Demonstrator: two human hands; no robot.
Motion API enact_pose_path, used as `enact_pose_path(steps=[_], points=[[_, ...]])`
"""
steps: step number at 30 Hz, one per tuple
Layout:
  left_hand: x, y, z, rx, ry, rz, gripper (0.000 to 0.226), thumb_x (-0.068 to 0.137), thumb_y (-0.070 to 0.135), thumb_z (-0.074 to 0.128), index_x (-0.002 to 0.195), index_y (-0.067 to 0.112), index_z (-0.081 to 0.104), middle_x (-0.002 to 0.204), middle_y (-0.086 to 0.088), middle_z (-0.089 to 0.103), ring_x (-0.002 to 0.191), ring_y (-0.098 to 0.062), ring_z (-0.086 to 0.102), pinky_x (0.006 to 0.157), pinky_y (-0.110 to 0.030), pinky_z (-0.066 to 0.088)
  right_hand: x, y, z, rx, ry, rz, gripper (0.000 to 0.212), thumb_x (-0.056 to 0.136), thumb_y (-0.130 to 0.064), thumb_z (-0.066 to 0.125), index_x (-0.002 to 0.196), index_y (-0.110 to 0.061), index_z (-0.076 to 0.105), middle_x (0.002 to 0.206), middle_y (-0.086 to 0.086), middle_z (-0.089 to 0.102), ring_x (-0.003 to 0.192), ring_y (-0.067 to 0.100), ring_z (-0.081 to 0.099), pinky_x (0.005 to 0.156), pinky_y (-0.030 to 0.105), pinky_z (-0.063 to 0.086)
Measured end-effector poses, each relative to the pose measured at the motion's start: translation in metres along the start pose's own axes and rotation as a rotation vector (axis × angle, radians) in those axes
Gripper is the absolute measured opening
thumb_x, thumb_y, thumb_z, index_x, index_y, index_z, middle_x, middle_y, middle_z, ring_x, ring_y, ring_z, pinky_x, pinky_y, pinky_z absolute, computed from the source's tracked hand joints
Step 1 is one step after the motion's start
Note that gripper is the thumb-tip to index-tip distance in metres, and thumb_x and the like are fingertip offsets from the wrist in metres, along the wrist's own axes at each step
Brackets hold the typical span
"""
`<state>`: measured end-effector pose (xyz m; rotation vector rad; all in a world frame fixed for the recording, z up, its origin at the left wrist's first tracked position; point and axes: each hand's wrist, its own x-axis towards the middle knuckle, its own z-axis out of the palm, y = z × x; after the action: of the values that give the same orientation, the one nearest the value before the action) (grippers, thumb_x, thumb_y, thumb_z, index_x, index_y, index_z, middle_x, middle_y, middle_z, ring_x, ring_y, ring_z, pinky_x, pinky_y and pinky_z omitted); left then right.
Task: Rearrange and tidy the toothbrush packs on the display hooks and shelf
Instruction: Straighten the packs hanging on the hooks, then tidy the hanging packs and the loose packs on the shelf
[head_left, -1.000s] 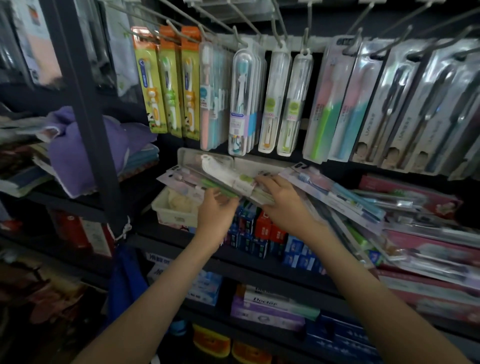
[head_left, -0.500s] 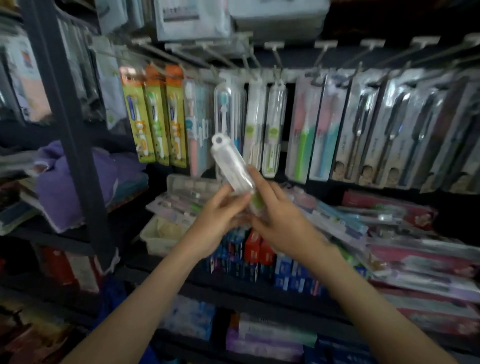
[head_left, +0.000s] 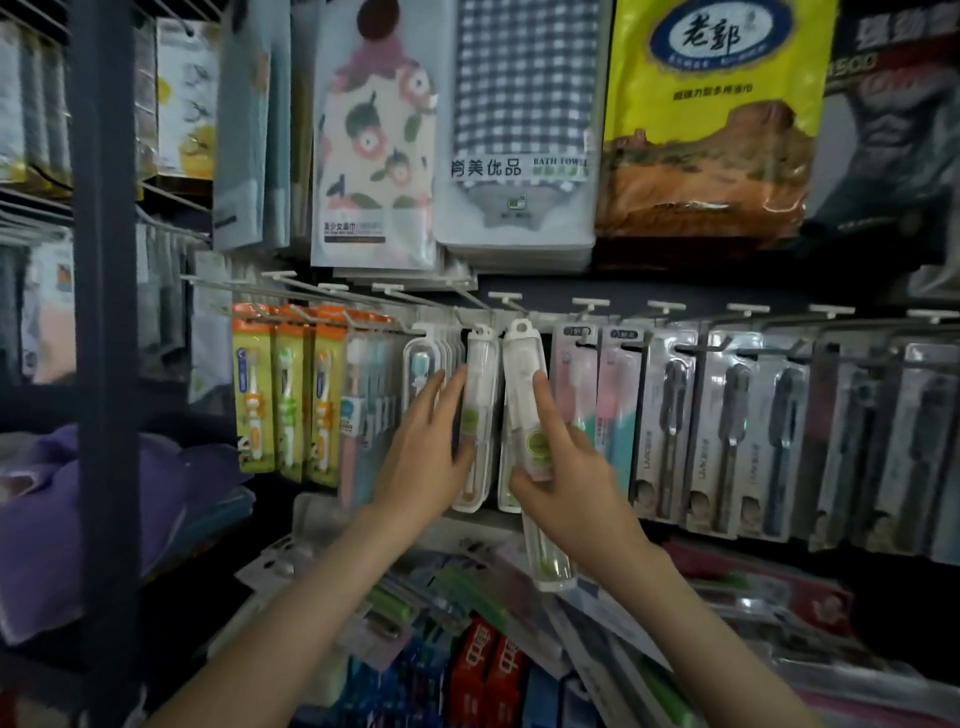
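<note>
1. My right hand (head_left: 571, 478) has the clear case (head_left: 522, 374). It's hard see-through plastic, long and slim, with rounded ends and a round green sticker at the middle.
2. Thumb and curled fingers clamp its lower half, and the index finger lies straight up its side.
3. The case leans. Its top tab is up at the hooks (head_left: 506, 297) and its bottom end swings out over the loose packs (head_left: 405, 603) lying flat and overlapped below. I can't tell whether the tab sits on a hook.
4. My left hand (head_left: 421, 457) has its fingers straight and spread, tips pressing the hanging case (head_left: 480, 364) just beside the held one. It holds nothing.
5. It's tight here, with only a narrow dark gap between the two cases. The pink packs (head_left: 574, 384) crowd my right fingers and the stacked cases crowd my left.
6. I count three yellow packs (head_left: 288, 395) with orange tops and two pink ones. There are at least three grey packs (head_left: 670, 415) in glossy blister plastic; further right they blur.
7. Far left, a soft folded purple towel (head_left: 52, 519) lies beyond a dark upright post (head_left: 104, 364).
</note>
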<state>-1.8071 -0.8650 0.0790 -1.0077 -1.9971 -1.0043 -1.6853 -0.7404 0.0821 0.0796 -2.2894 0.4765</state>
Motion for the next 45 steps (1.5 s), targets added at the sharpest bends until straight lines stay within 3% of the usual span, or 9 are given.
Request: enact_pose_path(steps=[6, 10, 13, 15, 20, 25, 30, 36, 45], points=[[0.004, 0.009, -0.001, -0.115, 0.05, 0.088, 0.077, 0.093, 0.009, 0.052, 0.145, 0.039, 0.004, 0.154, 0.009, 0.018, 0.13, 0.01, 0.007, 0.107, -0.016, 0.014, -0.008, -0.004, 0.003, 0.019, 0.014, -0.035, 0.089, 0.09, -0.027, 0.055, 0.146, -0.043, -0.013, 0.103, -0.002, 0.048, 0.066, 0.01, 0.051, 0.059, 0.025, 0.042], [0.003, 0.006, -0.004, -0.183, 0.07, 0.055, 0.081, 0.093, 0.003, 0.047, 0.138, 0.051, -0.002, 0.151, 0.015, 0.017, 0.139, 0.0, 0.014, 0.106, -0.016, 0.019, -0.004, -0.004, 0.004, 0.012, 0.021, -0.017, 0.088, 0.089, -0.027, 0.054, 0.146, -0.041, -0.012, 0.097, -0.002, 0.048, 0.07, 0.012, 0.051, 0.061, 0.025, 0.043], [-0.001, 0.006, -0.004, -0.229, 0.067, 0.031, 0.091, 0.089, -0.008, 0.044, 0.134, 0.055, -0.004, 0.155, 0.01, 0.015, 0.14, -0.003, 0.016, 0.093, 0.005, 0.016, 0.008, -0.004, 0.006, 0.006, -0.034, 0.059, 0.086, 0.09, -0.027, 0.053, 0.148, -0.037, -0.01, 0.092, 0.001, 0.048, 0.07, 0.013, 0.049, 0.063, 0.026, 0.038], [-0.005, 0.003, -0.003, -0.19, 0.067, 0.037, 0.091, 0.088, -0.009, 0.044, 0.136, 0.052, -0.004, 0.154, 0.011, 0.013, 0.14, -0.004, 0.014, 0.089, 0.009, 0.015, 0.018, -0.003, 0.012, 0.014, -0.061, 0.141, 0.085, 0.092, -0.028, 0.052, 0.149, -0.034, -0.011, 0.095, 0.003, 0.049, 0.074, 0.015, 0.049, 0.067, 0.028, 0.038], [-0.012, -0.002, 0.006, -0.053, 0.046, -0.032, 0.09, 0.086, -0.006, 0.05, 0.15, 0.03, -0.002, 0.157, -0.002, 0.014, 0.142, -0.018, 0.018, 0.112, -0.03, 0.028, 0.049, 0.02, 0.048, -0.094, -0.074, 0.285, 0.087, 0.094, -0.029, 0.047, 0.145, -0.031, -0.024, 0.123, 0.018, 0.049, 0.09, 0.029, 0.056, 0.072, 0.034, 0.044], [-0.026, -0.005, 0.012, 0.085, -0.043, -0.075, 0.089, 0.085, 0.001, 0.053, 0.15, 0.022, -0.005, 0.157, -0.011, 0.011, 0.141, -0.029, 0.018, 0.115, -0.043, 0.022, 0.057, 0.021, 0.07, -0.176, -0.058, 0.389, 0.094, 0.092, -0.008, 0.047, 0.143, -0.028, -0.03, 0.137, 0.024, 0.038, 0.093, 0.033, 0.06, 0.071, 0.037, 0.049], [-0.079, -0.014, -0.005, 0.081, -0.083, -0.014, 0.077, 0.087, 0.003, 0.052, 0.151, 0.017, 0.012, 0.152, -0.015, 0.025, 0.137, -0.034, 0.028, 0.111, -0.046, 0.029, 0.011, -0.01, 0.07, -0.197, -0.039, 0.347, 0.084, 0.091, -0.01, 0.049, 0.15, -0.023, -0.009, 0.144, 0.018, 0.033, 0.099, 0.033, 0.057, 0.07, 0.039, 0.051], [-0.162, 0.02, -0.009, -0.075, -0.279, -0.007, 0.056, 0.089, 0.007, 0.054, 0.142, 0.003, 0.035, 0.143, -0.018, 0.04, 0.13, -0.032, 0.04, 0.107, -0.04, 0.034, -0.101, -0.047, 0.064, -0.183, -0.062, 0.267, 0.043, 0.091, -0.007, 0.05, 0.132, -0.003, 0.044, 0.124, 0.019, 0.053, 0.106, 0.035, 0.055, 0.079, 0.04, 0.046], [-0.306, 0.112, 0.037, -0.25, -0.701, -0.064, 0.056, 0.098, 0.022, 0.047, 0.148, 0.015, 0.024, 0.148, -0.004, 0.034, 0.131, -0.02, 0.039, 0.097, -0.03, 0.042, -0.301, -0.018, 0.01, -0.179, -0.213, 0.585, 0.035, 0.095, -0.019, 0.05, 0.129, -0.012, 0.05, 0.117, 0.006, 0.056, 0.096, 0.023, 0.06, 0.076, 0.04, 0.051]])
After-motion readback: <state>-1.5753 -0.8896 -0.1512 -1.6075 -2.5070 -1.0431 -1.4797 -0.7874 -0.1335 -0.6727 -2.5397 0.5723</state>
